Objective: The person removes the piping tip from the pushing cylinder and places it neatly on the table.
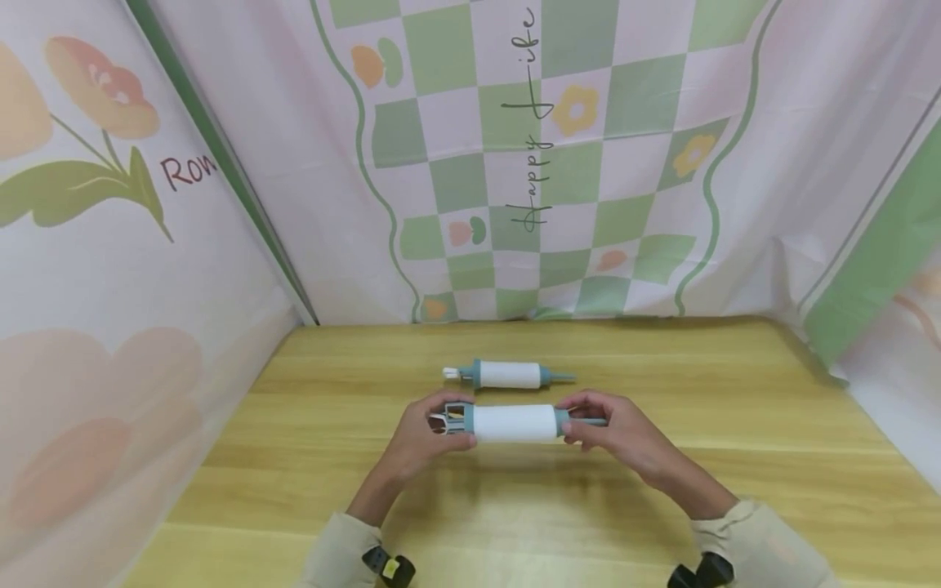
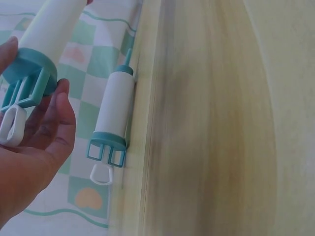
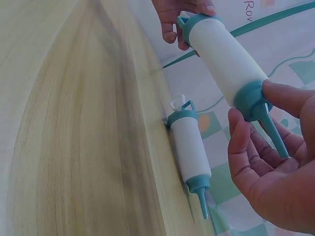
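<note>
Both hands hold a large plastic syringe [image 1: 515, 423] level above the table, with a white barrel and teal end caps. My left hand [image 1: 413, 441] grips the teal end with the open finger frames, thumb on the near side and fingers on the far side. A white pull loop [image 2: 13, 125] sticks out there in the left wrist view. At the other end, my right hand [image 1: 631, 433] pinches the teal cap [image 3: 251, 100] above its thin nozzle [image 3: 272, 132]. Behind it, a second syringe [image 1: 510, 375] of the same design lies on the table, its nozzle pointing right.
The wooden table [image 1: 294, 457] spreads around the hands. Along its back edge hangs a checked green and white cloth [image 1: 507, 188]. A flower-printed cloth [image 1: 95, 269] hangs on the left, and another cloth panel [image 1: 882, 245] on the right.
</note>
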`<state>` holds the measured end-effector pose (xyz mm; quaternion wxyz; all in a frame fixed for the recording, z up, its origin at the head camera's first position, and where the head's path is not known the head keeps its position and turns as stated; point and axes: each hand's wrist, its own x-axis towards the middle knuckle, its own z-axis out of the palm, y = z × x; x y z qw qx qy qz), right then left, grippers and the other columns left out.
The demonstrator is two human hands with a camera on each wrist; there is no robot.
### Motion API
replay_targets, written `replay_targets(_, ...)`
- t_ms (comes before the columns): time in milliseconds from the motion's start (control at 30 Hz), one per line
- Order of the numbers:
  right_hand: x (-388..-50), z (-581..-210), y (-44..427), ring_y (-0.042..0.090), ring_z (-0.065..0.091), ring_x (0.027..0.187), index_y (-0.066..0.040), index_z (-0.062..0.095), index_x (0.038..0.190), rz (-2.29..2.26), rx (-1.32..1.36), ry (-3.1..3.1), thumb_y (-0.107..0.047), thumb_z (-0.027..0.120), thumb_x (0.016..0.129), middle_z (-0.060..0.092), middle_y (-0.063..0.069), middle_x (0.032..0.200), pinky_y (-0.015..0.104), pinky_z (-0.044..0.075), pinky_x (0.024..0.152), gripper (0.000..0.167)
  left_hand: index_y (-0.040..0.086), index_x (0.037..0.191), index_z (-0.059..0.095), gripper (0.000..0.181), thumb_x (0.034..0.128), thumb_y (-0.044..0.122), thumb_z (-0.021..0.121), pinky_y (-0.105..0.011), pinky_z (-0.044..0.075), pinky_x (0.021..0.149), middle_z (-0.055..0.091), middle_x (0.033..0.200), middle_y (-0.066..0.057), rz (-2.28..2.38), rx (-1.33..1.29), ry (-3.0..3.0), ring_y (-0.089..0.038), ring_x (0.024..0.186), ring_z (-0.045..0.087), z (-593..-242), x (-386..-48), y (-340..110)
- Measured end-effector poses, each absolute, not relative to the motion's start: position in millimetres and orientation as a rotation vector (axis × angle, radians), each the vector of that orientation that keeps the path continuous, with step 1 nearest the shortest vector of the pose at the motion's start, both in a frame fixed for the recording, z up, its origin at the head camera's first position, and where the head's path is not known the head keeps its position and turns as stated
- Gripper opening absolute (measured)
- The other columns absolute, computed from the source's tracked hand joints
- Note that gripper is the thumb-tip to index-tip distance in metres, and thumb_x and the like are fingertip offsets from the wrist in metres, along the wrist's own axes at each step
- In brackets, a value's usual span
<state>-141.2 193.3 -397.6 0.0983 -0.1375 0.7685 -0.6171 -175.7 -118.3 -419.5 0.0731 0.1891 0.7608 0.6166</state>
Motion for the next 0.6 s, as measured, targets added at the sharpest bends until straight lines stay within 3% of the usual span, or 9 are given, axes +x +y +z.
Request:
replay_targets(400,-139.9,-398.9,193.4,0.026,0.065,0.101,0.007,0.056,0.129,-1.830,-0.381,2.287,-0.014,0.073,0.093,0.063,0.021,0.120,0.037,0.056,0.076,0.045,0.005,0.123,0.067,0.046,0.0800,0.010,0.083,-0.032,0.054,0.073,0.062,0.107,-0.010,1.851,0.538,2.270,-0.021,0.086,0.060,-417.6,-172.4,-117.7)
replay_targets(600,-139.0,-397.7,192.9,0.030,0.066,0.093,0.004,0.050,0.136,-1.788,-0.331,2.315,-0.024,0.059,0.103,0.065,0.016,0.110,0.037,0.053,0.070,0.045,0.006,0.123,0.067,0.046,0.0802,0.010,0.083,-0.032,0.053,0.073,0.063,0.107,-0.010,1.848,0.545,2.279,-0.022,0.086,0.059,-420.1,-173.1,-118.2)
